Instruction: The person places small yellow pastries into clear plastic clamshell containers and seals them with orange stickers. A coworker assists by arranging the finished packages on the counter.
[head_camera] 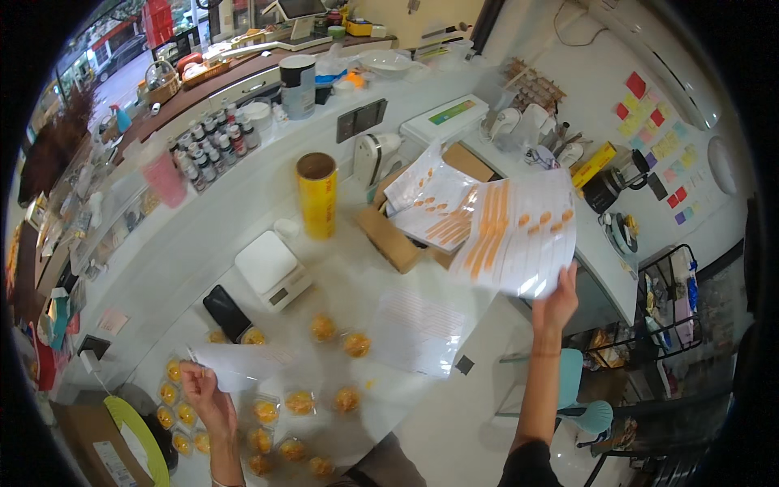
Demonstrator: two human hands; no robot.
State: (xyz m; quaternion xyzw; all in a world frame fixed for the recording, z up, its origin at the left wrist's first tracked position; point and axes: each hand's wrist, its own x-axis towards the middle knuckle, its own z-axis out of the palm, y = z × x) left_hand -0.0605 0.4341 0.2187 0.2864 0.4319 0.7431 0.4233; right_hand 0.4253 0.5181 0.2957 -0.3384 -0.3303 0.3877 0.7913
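Observation:
My right hand (557, 299) grips the lower corner of a glossy printed sheet (517, 234) with orange stripes and ovals, raised at the counter's right edge. Beside it, similar sheets (429, 204) rest over an open cardboard box (389, 243). My left hand (206, 389) holds a pale, curled sheet (243, 363) by its end, above the lower left of the counter. Another clear, lined sheet (419, 335) lies flat in the middle. Around it and my left hand stand several yellow-orange items, some plainly in clear cups, such as one (266, 410) near my left wrist.
A white digital scale (271, 268), a black phone-like object (226, 312) and a yellow film roll (316, 201) stand on the counter (347, 280). Small bottles (213, 146) line the raised ledge. A brown box (97, 444) sits lower left, a teal chair (570, 380) lower right.

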